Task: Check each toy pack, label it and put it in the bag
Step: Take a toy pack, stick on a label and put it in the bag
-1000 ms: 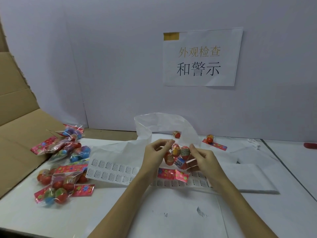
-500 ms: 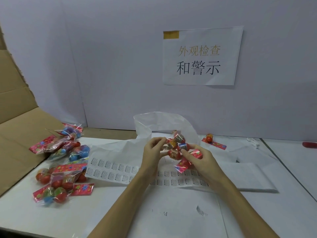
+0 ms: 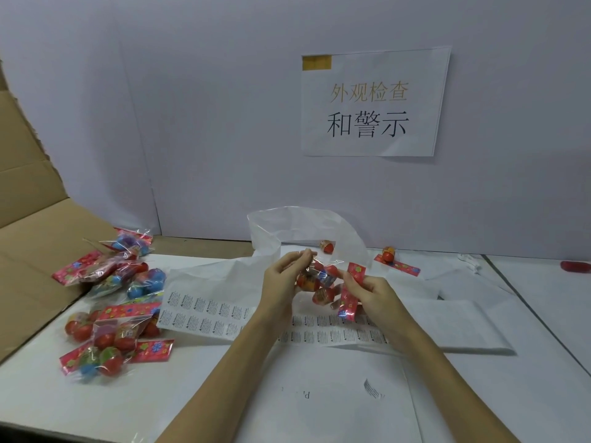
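Note:
A clear toy pack of small red and orange eggs with a red flowered header card is held above the table's middle. My left hand pinches the pack's clear top edge. My right hand grips the red header, which hangs tilted. Under the hands lie sheets of small printed warning labels. Right behind the hands stands the white plastic bag with its mouth open.
Several more toy packs lie heaped at the left beside a flattened cardboard box. One pack and a loose egg lie at the back. Folded white bags lie at the right. A paper sign hangs on the wall.
The pack has been turned in both hands: its red header swung from below the eggs round to the right side, and the hands rose slightly.

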